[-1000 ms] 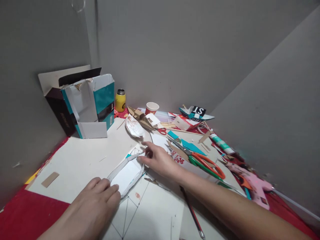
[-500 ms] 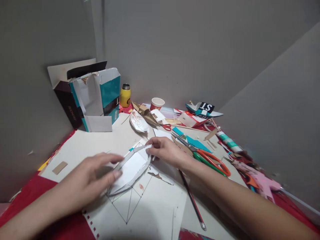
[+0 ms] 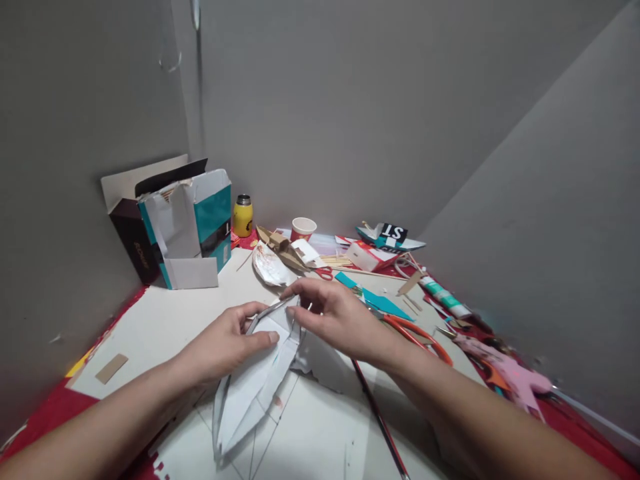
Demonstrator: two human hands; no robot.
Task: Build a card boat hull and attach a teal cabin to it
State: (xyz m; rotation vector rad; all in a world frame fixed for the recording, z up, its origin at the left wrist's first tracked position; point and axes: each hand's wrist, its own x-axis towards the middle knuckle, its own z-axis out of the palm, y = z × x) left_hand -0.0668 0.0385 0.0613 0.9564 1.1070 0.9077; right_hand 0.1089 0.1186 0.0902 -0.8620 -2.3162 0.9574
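A white folded paper boat-like shape (image 3: pixel 253 393) is lifted a little off the table, with its pointed end toward me. My left hand (image 3: pixel 225 343) grips its left wall near the far end, thumb pressed on the inside. My right hand (image 3: pixel 335 317) pinches the far tip of the shape between fingers and thumb. Under it lies a white sheet (image 3: pixel 310 427) with pencil lines drawn on it.
Orange-and-green scissors (image 3: pixel 415 330) and a pencil (image 3: pixel 377 417) lie right of my hands. A teal-and-white open box (image 3: pixel 187 227), a yellow jar (image 3: pixel 243 215), a red paper cup (image 3: pixel 303 229), a glue tube (image 3: pixel 443 297), a pink glue gun (image 3: pixel 505 373) and paper scraps crowd the back and right.
My left hand moved forward from the near end of the paper shape to its far part and took hold. The shape has been raised and tilted, its near tip pointing toward me.
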